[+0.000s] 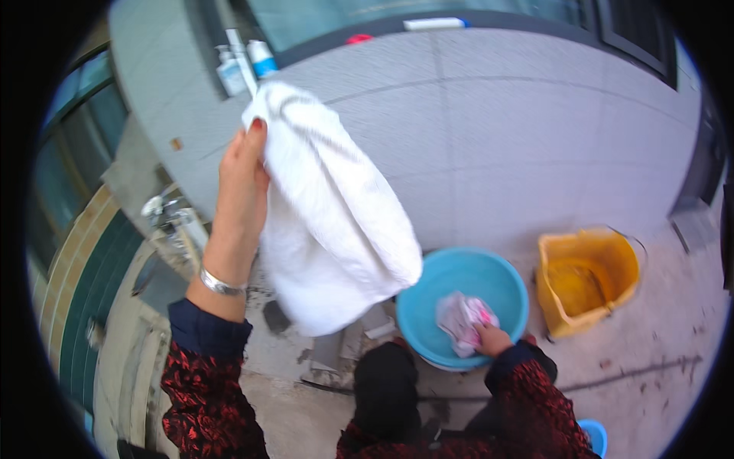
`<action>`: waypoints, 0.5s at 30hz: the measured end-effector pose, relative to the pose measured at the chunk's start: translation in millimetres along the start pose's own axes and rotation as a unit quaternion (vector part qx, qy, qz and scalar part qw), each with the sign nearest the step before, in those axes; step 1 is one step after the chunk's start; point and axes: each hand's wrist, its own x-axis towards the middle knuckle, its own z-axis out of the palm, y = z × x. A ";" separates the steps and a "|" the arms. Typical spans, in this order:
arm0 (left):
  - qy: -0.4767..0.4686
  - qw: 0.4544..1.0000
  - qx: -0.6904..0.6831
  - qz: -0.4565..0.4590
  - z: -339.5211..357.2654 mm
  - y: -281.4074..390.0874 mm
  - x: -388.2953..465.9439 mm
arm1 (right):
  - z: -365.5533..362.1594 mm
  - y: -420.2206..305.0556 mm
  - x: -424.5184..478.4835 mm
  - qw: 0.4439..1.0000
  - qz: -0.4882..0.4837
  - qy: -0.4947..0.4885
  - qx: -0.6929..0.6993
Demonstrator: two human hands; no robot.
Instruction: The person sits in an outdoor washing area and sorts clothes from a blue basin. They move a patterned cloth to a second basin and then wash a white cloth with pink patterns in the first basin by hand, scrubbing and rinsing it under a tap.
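Raised at the left of the view, my left hand (243,172) grips the upper edge of a white cloth (338,224), which looks like a towel and hangs down in folds. Lower right, my right hand (492,339) holds a white and pink cloth (465,321) inside a round blue plastic basin (408,321). The basin stands on the ground between my feet and the wall. The hanging cloth hides part of the wall and ground behind it.
A yellow bucket (619,275) stands right of the basin. Two bottles (231,74) (262,58) are at the window ledge, upper left. A smaller blue container (595,437) shows at the lower right. A dark hose or cable (625,374) crosses the ground.
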 end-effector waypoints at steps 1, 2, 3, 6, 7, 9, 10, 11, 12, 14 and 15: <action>0.003 0.999 -0.020 -0.027 18.1 -22.9 -11.9 | -4.2 -2.2 -2.4 0.999 0.014 -0.046 -0.009; 0.028 0.998 -0.028 -0.045 26.3 -40.7 -23.4 | -11.5 -12.5 -2.4 0.998 0.000 -0.059 0.002; 0.048 0.996 -0.047 -0.064 42.9 -71.8 -34.0 | -16.7 -7.8 -8.3 0.998 0.004 -0.063 0.005; 0.058 0.994 0.019 -0.087 83.0 -158.0 -87.4 | -10.0 2.9 -13.5 0.997 0.017 -0.068 0.017; 0.051 0.993 0.065 -0.088 91.0 -181.7 -101.5 | -15.6 1.4 -14.2 0.996 0.023 -0.086 0.016; -0.010 0.975 0.204 -0.086 96.1 -228.0 -132.4 | -18.1 -0.7 -10.2 0.997 0.021 -0.072 0.012; -0.059 0.932 0.358 -0.009 100.4 -243.8 -143.6 | -19.2 0.9 -9.5 0.999 0.019 -0.038 0.007; -0.105 0.856 0.501 0.069 101.1 -257.0 -153.4 | -20.4 1.2 -6.5 1.000 0.015 -0.004 0.003; -0.211 0.799 0.562 -0.041 100.5 -275.0 -165.0 | -20.8 4.7 -2.0 0.999 0.041 0.011 0.028; -0.263 0.731 0.623 -0.092 112.3 -291.3 -184.3 | -23.9 2.9 4.5 0.999 0.032 0.035 0.015; -0.288 0.695 0.649 -0.116 121.4 -299.6 -191.9 | -28.3 1.1 6.9 0.998 0.029 0.047 0.006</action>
